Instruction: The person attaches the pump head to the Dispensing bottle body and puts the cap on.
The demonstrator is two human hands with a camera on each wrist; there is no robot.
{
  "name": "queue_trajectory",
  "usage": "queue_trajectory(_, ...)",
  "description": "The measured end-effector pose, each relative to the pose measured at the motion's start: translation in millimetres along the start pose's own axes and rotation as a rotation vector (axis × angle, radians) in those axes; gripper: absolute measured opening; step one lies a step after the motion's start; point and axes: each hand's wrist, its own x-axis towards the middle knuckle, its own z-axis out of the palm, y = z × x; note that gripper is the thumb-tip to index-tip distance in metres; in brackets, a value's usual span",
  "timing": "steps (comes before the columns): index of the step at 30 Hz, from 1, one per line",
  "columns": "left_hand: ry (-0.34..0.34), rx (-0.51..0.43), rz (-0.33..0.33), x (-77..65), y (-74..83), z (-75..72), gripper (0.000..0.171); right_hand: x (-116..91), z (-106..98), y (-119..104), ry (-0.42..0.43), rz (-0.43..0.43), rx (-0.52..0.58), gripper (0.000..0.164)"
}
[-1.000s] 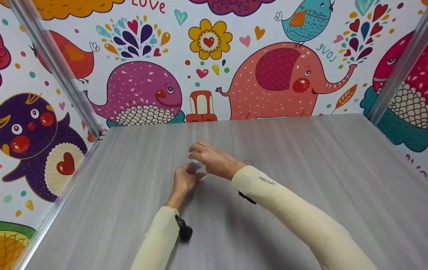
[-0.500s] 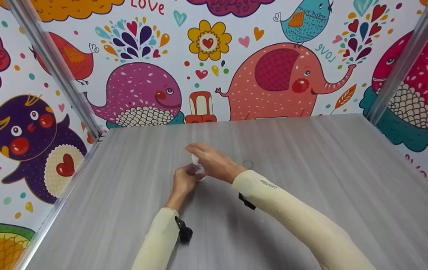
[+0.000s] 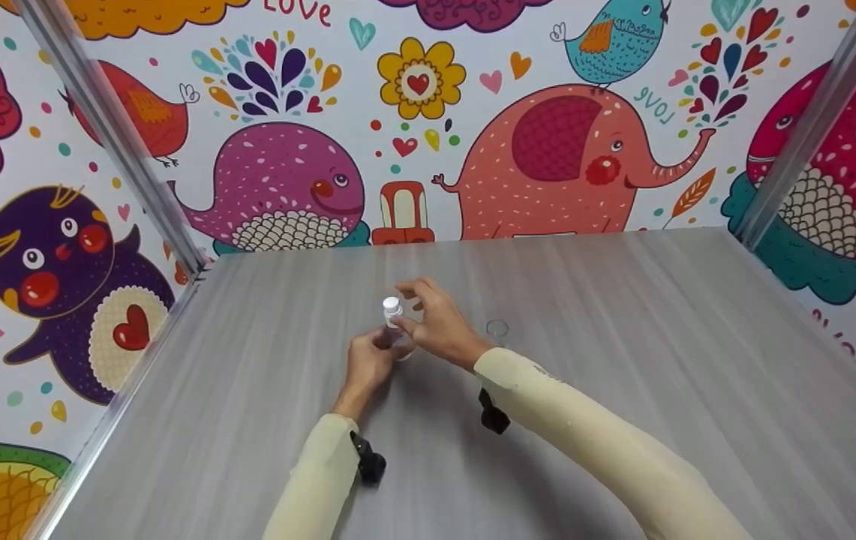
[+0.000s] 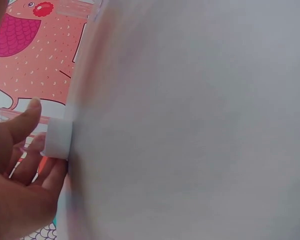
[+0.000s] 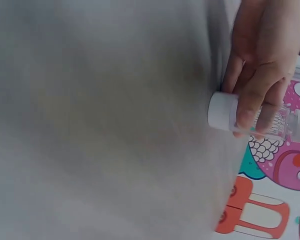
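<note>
A slim clear bottle [image 5: 280,125] with a white base [image 5: 220,111] and a white top [image 3: 391,304] stands upright on the table. My left hand [image 3: 369,364] grips its clear body, thumb on one side and fingers on the other, low near the base. The right hand [image 3: 443,326] is beside the white top, its fingers spread and apart from it. Its thumb reaches towards the bottle's neck. In the left wrist view the white base [image 4: 58,138] sits against the table, and the bottle's upper part is cut off.
A small clear round piece [image 3: 497,328] stands on the grey wood-grain table [image 3: 623,360], just beyond the right wrist. Printed cartoon panels [image 3: 533,165] enclose the back and sides, with metal posts [image 3: 109,135] at the corners.
The right hand, earlier wrapped over the bottle's top, has moved slightly right and its fingers have spread, leaving the white top in view. The left hand keeps its grip in place.
</note>
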Motion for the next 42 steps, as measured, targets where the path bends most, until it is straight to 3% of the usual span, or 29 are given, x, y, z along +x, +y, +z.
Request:
queue_trajectory(3, 0.005, 0.017, 0.002, 0.1, -0.4, -0.3, 0.020, -1.1, 3.6, 1.0, -0.014, 0.100, 0.104, 0.054)
queue_trajectory(8, 0.001, 0.029, 0.024, -0.2, -0.6, -0.6, 0.022, 1.3, 7.9, 2.3, -0.069, 0.112, 0.204, 0.058)
queue_trajectory(21, 0.001, 0.035, -0.014, 0.2, -1.0, -0.1, 0.026, 2.1, 12.8, 5.1, -0.018, 0.103, 0.173, 0.036)
queue_trajectory(42, -0.002, 0.019, -0.063, -1.0, 1.1, -0.9, 0.026, 4.3, 17.9, 4.0, 0.059, 0.152, 0.179, 0.033)
